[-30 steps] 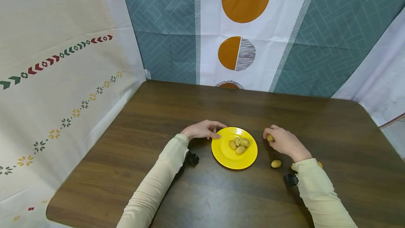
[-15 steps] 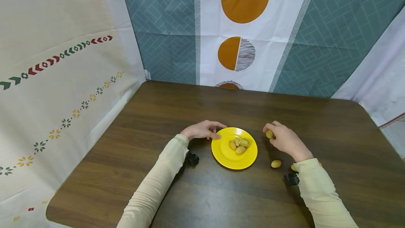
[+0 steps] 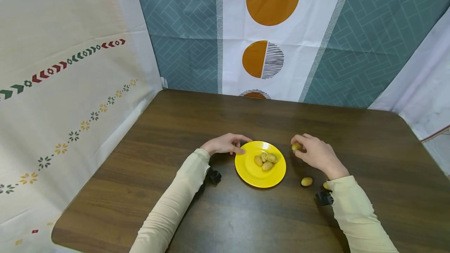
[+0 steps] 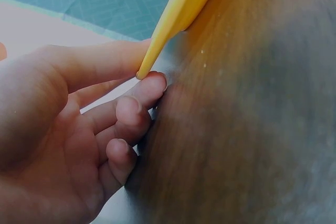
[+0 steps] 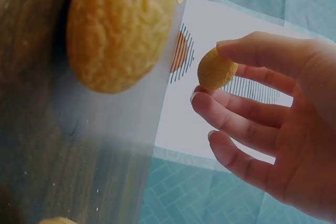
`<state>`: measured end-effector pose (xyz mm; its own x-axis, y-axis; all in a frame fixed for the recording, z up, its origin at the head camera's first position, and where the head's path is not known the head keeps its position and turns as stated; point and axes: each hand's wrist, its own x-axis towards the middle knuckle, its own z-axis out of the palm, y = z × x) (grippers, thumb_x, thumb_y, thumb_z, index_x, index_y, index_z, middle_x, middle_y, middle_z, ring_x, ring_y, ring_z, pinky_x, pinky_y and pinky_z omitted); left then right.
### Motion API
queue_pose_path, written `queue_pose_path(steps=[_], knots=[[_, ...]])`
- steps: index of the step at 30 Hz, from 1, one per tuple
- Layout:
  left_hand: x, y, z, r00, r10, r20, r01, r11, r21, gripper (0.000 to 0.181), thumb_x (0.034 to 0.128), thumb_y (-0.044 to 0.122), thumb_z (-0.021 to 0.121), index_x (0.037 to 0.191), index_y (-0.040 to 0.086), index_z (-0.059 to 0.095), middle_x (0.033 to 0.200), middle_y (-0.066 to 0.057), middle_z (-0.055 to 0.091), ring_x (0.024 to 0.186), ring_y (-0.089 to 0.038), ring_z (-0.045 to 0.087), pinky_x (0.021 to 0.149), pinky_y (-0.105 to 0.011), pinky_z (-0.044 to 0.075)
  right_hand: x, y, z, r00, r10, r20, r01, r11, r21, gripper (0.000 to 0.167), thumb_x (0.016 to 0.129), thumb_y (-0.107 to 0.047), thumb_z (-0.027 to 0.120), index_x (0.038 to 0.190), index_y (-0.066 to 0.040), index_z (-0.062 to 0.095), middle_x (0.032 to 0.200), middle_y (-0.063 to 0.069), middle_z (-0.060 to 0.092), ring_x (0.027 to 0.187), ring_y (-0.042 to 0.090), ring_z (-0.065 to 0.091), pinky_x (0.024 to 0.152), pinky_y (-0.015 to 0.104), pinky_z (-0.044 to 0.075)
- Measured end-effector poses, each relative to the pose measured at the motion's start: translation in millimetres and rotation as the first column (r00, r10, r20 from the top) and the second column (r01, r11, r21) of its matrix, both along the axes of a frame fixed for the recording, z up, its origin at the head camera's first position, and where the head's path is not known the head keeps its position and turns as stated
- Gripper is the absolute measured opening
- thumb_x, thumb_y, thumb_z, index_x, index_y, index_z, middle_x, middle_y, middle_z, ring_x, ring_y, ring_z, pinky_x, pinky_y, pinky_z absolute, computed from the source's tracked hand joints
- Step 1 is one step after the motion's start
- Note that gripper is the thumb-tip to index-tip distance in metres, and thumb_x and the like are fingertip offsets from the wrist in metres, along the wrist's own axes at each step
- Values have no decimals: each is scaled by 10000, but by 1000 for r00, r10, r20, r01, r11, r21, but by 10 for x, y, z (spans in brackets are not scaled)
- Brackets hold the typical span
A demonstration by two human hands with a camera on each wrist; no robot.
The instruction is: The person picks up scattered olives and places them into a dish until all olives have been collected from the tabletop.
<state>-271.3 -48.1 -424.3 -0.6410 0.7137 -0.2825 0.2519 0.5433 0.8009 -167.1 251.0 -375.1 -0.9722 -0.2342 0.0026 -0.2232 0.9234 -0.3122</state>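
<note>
A yellow plate (image 3: 250, 172) lies on the brown table, with several oval, wrinkled yellow-brown nuts (image 3: 267, 166) on it. At its left side my left hand (image 3: 224, 144) pinches the rim; in the left wrist view the plate's edge (image 4: 169, 27) sits between thumb and fingertips. To the right of the plate, my right hand (image 3: 316, 154) holds one more nut (image 5: 216, 70) between thumb and fingertips, above the table. Another nut (image 3: 307, 182) lies on the table below that hand. A further nut (image 3: 326, 185) is partly hidden by the right sleeve.
The brown wooden table (image 3: 168, 128) has rounded corners. Patterned cloth (image 3: 183, 42) hangs behind it, and white cloth (image 3: 70, 69) hangs along the left. A black wrist camera (image 3: 324, 198) on the right arm sits close to the nuts on the table.
My right hand has shifted slightly left toward the plate with its nut, which now shows more at the fingertips. The left hand and the plate have stayed in place.
</note>
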Motion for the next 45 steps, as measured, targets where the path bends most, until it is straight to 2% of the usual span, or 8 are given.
queue_pose_path(steps=[5, 11, 22, 28, 45], knots=[[-5, 5, 8, 1000, -6, -2, 6, 1000, -2, 494, 925, 228, 652, 1401, 224, 519, 764, -26, 517, 581, -148, 458, 651, -226, 459, 17, -12, 20, 1000, 9, -6, -9, 1000, -10, 229, 872, -124, 677, 1097, -114, 632, 1007, 76, 642, 814, 215, 610, 545, 296, 435], [-23, 7, -4, 1000, -9, -5, 9, 1000, -2, 491, 924, 231, 653, 1398, 231, 524, 759, -26, 519, 576, -147, 460, 657, -228, 459, 39, -56, 54, 999, 27, -44, -28, 999, -35, 239, 867, -129, 683, 1100, -119, 633, 991, 49, 634, 799, 193, 581, 538, 270, 411], [-20, 7, -3, 1000, -6, -4, 6, 1000, -1, 486, 927, 238, 650, 1396, 225, 526, 772, -33, 522, 581, -149, 456, 625, -224, 449, 107, -188, 150, 992, 37, -119, -43, 998, -48, 277, 865, -153, 710, 1130, -128, 633, 1031, 44, 647, 839, 204, 588, 562, 260, 434], [-22, 3, -16, 1000, -4, -6, 4, 1000, -5, 484, 926, 240, 651, 1394, 231, 527, 770, -31, 525, 583, -150, 459, 624, -224, 448, 116, -258, 144, 985, 54, -164, -62, 997, -40, 275, 868, -188, 720, 1128, -141, 640, 1011, 24, 652, 836, 200, 596, 572, 254, 437], [-11, 5, -12, 1000, -6, -7, 6, 1000, -4, 489, 929, 244, 649, 1400, 231, 521, 763, -27, 516, 579, -148, 457, 634, -226, 454, 140, -408, 103, 974, 125, -188, -131, 991, -23, 294, 846, -193, 747, 1114, -143, 637, 993, -3, 651, 831, 192, 603, 624, 260, 474]])
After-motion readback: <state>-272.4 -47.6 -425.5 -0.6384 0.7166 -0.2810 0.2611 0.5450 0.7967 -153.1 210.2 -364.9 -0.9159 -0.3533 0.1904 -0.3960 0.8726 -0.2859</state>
